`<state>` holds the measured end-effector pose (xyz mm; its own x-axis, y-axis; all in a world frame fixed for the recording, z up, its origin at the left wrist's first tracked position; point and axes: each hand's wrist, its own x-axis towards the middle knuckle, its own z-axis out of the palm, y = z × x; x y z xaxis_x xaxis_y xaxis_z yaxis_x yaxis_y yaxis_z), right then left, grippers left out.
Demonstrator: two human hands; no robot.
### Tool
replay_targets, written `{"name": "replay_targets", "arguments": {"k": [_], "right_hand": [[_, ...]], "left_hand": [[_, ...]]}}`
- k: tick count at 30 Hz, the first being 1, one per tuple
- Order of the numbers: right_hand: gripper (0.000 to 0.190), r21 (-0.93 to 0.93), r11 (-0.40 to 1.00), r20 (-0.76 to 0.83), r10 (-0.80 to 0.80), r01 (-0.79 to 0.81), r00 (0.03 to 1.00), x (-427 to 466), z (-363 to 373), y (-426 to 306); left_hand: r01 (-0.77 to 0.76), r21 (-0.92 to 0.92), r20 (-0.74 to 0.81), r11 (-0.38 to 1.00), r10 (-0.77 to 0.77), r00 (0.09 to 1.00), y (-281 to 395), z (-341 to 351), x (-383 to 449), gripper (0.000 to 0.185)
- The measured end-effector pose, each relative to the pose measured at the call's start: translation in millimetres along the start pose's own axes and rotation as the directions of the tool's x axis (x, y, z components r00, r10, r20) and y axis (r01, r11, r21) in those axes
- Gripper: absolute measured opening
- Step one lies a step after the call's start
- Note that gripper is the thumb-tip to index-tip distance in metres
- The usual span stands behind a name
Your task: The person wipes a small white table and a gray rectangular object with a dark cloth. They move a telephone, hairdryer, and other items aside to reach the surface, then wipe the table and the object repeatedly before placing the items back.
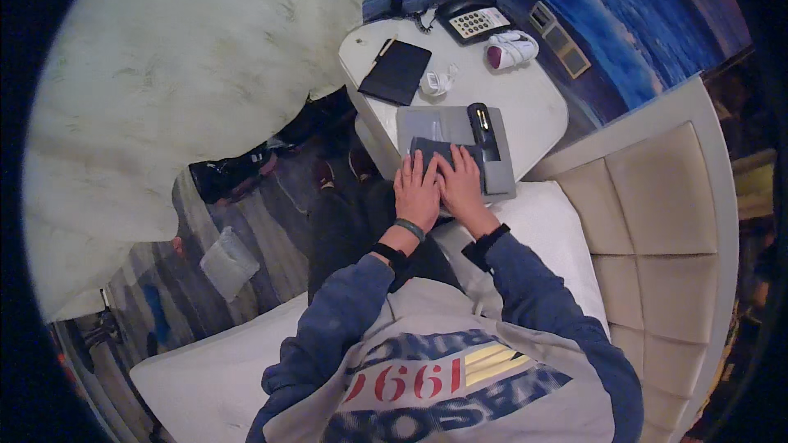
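My left hand (pixel 418 194) and my right hand (pixel 460 181) lie side by side, palms down, on a dark grey folded cloth or pouch (pixel 425 143), their fingertips nearly touching. Beneath it is a flat grey case or folder (pixel 500 178) at the near edge of a small white table. A black elongated holder (pixel 481 126) with shiny metal parts rests on the case, beyond my right hand. Some clear plastic (pixel 433 128) lies at the case's far left. What my palms cover is hidden.
On the white table (pixel 542 104) are a black notebook (pixel 397 71) with a pencil, a white charger (pixel 436 83), a white hair dryer (pixel 514 49) and a corded telephone (pixel 474 19). A padded headboard (pixel 659 197) stands right; a plastic packet (pixel 229 264) lies on the floor.
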<state>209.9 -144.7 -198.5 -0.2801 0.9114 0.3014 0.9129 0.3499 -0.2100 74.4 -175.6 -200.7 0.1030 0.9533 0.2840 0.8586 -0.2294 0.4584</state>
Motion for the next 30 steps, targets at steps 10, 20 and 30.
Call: {"name": "replay_targets", "arguments": {"k": [10,20,30], "right_hand": [[0.045,-0.031,1.000,-0.110,-0.006,0.003,0.994,62,21,16],[0.047,0.008,1.000,-0.054,-0.029,0.029,0.998,40,14,11],[0.047,0.015,0.999,-0.048,-0.039,0.039,0.998,1,-1,-4]], "left_hand": [[-0.010,0.010,0.014,1.000,0.010,1.000,1,5,-2,0.064],[0.071,-0.106,0.069,0.992,-0.064,0.996,-10,9,-4,0.065],[0.357,-0.579,0.069,0.733,-0.392,0.918,-26,28,-18,0.063]]}}
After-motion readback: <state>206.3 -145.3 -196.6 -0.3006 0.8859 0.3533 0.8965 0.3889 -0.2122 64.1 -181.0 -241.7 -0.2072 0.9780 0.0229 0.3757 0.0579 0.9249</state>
